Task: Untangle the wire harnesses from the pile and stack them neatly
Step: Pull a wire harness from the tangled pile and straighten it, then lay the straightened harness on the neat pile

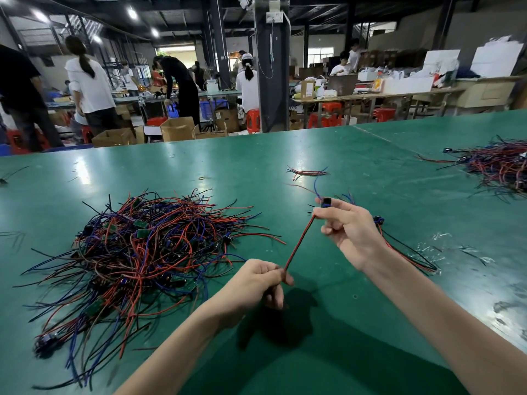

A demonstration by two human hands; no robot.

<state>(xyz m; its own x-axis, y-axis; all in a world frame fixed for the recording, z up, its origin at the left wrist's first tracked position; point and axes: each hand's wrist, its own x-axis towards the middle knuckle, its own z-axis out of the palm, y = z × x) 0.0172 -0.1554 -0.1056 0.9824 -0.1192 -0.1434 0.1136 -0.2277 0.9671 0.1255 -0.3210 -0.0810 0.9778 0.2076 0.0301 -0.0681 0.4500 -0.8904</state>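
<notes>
Red-and-black harness (300, 243) hangs taut above the table (256, 155), slanting from the left hand (256, 283), which pinches its loose ends low and close in, up to the right hand (348, 232), which pinches its connector end between thumb and forefinger. The stack (405, 249) lies just behind the right hand, the nearer one; the pile (137, 246) sits well left.

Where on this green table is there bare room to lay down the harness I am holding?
Bare green lies between the tangled pile and the far table edge, and between the small bundle and the far pile. Crowded: left of the held harness, the tangled pile; just right of the right hand, stacked harnesses and plastic scraps.
</notes>
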